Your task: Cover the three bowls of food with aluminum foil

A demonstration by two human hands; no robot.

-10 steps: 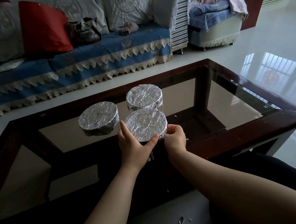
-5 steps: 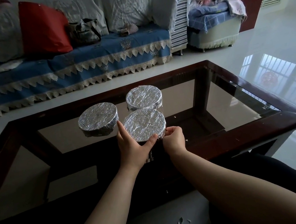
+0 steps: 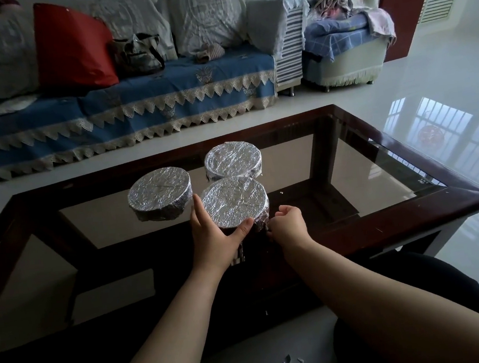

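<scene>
- Foil-covered near bowl (image 3: 234,204): held at its left side by the left hand (image 3: 213,237), fingers up along the wall and thumb laid along the front edge of the foil; sits on the glass table (image 3: 380,184) close to the near edge.
- Pinched at the lower right edge by the right hand (image 3: 289,226), fingers curled in on the foil skirt there (seemingly crimping it under the rim; exact contact hidden in shadow).
- Likely thin, soft and easily torn at the foil; holds a crease once pressed, so best worked with light fingertip pinches round the rim, never pressed on the taut top, which would dent.
- Probably some weight inside from the food; best lifted or turned by the rigid wall below the foil, with both hands, since foil over a smooth wall may slip.
- Just beyond: far bowl (image 3: 232,161), its foil nearly touching the near one; left bowl (image 3: 160,194) beside the left hand's fingertips.
- Count: three bowls, all three under foil; two hands, both on the near bowl.
- Further out: a few torn foil scraps (image 3: 287,362) low in view, one small fleck on the glass; a sofa with one red cushion (image 3: 73,45) beyond the table.
</scene>
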